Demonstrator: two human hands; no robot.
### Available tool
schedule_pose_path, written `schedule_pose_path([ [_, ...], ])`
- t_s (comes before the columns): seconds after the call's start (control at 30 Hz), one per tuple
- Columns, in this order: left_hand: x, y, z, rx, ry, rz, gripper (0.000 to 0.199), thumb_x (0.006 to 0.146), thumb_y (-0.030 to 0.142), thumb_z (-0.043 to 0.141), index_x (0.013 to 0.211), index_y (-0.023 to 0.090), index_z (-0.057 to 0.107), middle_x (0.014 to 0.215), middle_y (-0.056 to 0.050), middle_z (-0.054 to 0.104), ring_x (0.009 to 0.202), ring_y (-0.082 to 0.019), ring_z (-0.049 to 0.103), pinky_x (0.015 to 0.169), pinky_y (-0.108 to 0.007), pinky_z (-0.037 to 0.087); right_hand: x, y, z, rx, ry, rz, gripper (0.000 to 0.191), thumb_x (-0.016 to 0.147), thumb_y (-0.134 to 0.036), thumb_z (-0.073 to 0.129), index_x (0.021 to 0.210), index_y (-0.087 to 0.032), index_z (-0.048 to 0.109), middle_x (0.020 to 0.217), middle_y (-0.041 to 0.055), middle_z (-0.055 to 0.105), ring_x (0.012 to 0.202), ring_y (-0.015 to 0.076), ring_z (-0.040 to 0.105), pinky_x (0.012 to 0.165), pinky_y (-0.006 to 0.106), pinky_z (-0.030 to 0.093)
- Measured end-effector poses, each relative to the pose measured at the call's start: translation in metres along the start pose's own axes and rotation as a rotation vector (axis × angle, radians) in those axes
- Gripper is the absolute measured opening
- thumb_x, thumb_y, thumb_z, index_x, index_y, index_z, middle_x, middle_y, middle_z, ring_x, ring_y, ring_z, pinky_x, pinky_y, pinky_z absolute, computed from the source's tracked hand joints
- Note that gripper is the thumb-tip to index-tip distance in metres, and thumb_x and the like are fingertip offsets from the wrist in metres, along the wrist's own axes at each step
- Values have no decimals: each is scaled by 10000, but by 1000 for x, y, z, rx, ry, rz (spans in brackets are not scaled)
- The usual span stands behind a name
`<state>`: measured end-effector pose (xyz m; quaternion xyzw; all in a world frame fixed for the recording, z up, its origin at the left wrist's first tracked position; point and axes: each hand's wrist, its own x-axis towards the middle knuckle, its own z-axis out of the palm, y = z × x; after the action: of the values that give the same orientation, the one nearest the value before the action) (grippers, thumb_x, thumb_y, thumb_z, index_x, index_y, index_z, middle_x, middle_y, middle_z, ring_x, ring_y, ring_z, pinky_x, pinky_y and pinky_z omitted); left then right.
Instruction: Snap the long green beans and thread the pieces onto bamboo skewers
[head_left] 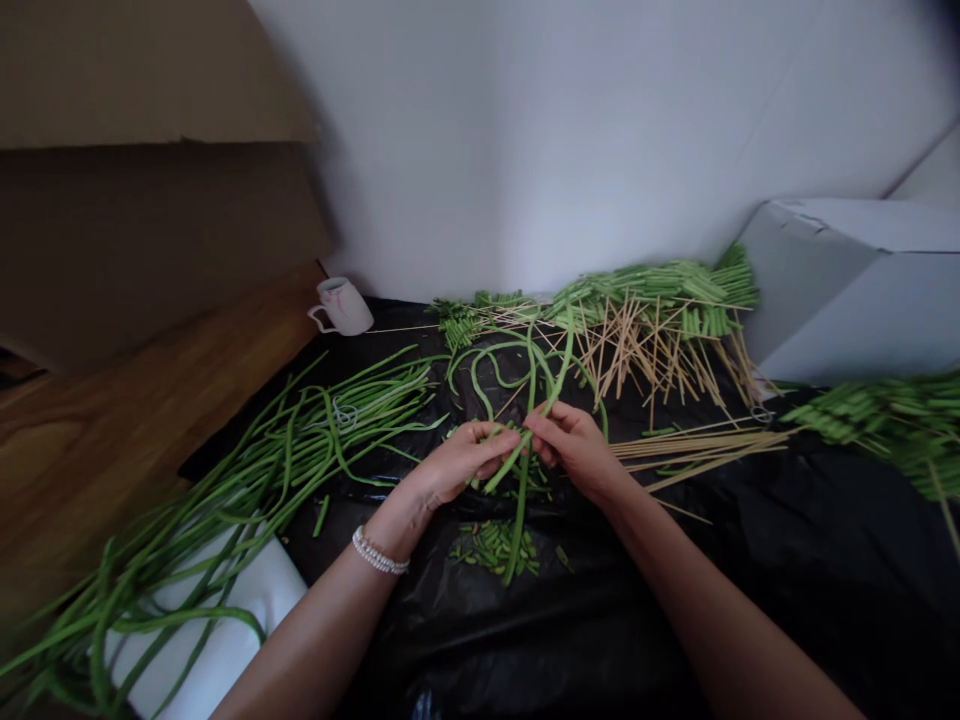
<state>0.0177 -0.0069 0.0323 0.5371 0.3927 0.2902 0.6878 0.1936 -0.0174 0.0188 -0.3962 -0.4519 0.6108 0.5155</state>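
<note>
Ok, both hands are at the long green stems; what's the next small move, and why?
I'd probably snap a short length off the long green stems: the left hand and right hand pinch close together there, and short green pieces lie just below on the black sheet.

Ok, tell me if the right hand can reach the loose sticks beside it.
Probably yes: nothing visible blocks the right hand from the loose sticks on its right, though it is pinching a long green stem and may need to let go first.

Dim, soft light; blurred, stretched edges
</note>
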Motion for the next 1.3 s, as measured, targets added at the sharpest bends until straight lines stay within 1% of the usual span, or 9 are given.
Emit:
schedule_pose_path([
  [0.17, 0, -2, -2, 60, -11, -28, 364, 684, 476, 780, 746, 133, 676, 455, 76, 373, 414, -46, 252, 432, -211, 131, 0, 0, 1, -28, 13, -3, 329, 685, -479, 780, 745, -192, 629, 525, -53, 566, 426, 71, 444, 413, 208, 328],
  [0.3, 2, -4, -3, 48, 72, 15, 360, 687, 471, 780, 735, 138, 651, 476, 72, 393, 422, -46, 266, 433, -210, 149, 1, 0, -3, 44, 68, -21, 312, 692, -459, 780, 790, -198, 641, 577, -47, 592, 430, 64, 439, 406, 202, 309],
  [0.4, 4, -4, -1, -40, 171, 93, 364, 691, 462, 783, 711, 136, 622, 491, 73, 389, 436, -43, 264, 437, -205, 153, 2, 0, -3, 57, 72, -46, 292, 690, -437, 786, 790, -202, 643, 646, -25, 637, 457, 68, 460, 412, 203, 314],
  [0.5, 6, -4, 0, -169, 275, 168, 360, 681, 439, 800, 704, 135, 609, 477, 83, 363, 438, -37, 253, 438, -190, 158, 0, -1, 1, 7, 63, -60, 288, 656, -413, 811, 773, -201, 654, 606, -27, 625, 470, 81, 472, 419, 208, 319],
  [0.6, 7, 0, -2, -310, 310, 179, 360, 685, 418, 806, 703, 139, 579, 483, 92, 345, 426, -29, 248, 420, -170, 177, -1, -1, 4, -18, 48, -67, 285, 652, -406, 811, 785, -197, 670, 596, -22, 626, 481, 89, 482, 419, 209, 321],
  [0.8, 6, 11, -10, -652, 200, 121, 293, 767, 331, 725, 705, 157, 498, 604, 52, 470, 405, -20, 285, 368, -148, 219, -1, 1, 1, 28, 27, -48, 250, 694, -405, 787, 761, -200, 661, 638, -13, 647, 492, 84, 479, 427, 209, 319],
  [1.0, 2, 5, -3, -352, 79, -36, 358, 796, 479, 686, 788, 133, 593, 522, 61, 438, 374, -18, 287, 369, -151, 186, -2, 0, 1, -46, -25, -37, 245, 670, -387, 807, 757, -189, 692, 555, -45, 558, 475, 77, 455, 433, 211, 313],
  [1.1, -1, 4, -1, -258, -32, -81, 352, 748, 437, 751, 756, 133, 574, 555, 55, 462, 392, -6, 280, 383, -155, 160, -2, -1, 0, -46, -44, -33, 245, 665, -386, 811, 747, -188, 694, 561, -46, 553, 483, 78, 455, 444, 216, 325],
  [1.3, -1, 2, -2, -104, -36, -80, 347, 699, 392, 797, 830, 148, 588, 617, 28, 540, 447, -31, 367, 404, -158, 187, 0, -6, -5, 142, 42, 8, 270, 692, -407, 797, 806, -200, 667, 512, -68, 519, 441, 61, 409, 435, 201, 276],
])
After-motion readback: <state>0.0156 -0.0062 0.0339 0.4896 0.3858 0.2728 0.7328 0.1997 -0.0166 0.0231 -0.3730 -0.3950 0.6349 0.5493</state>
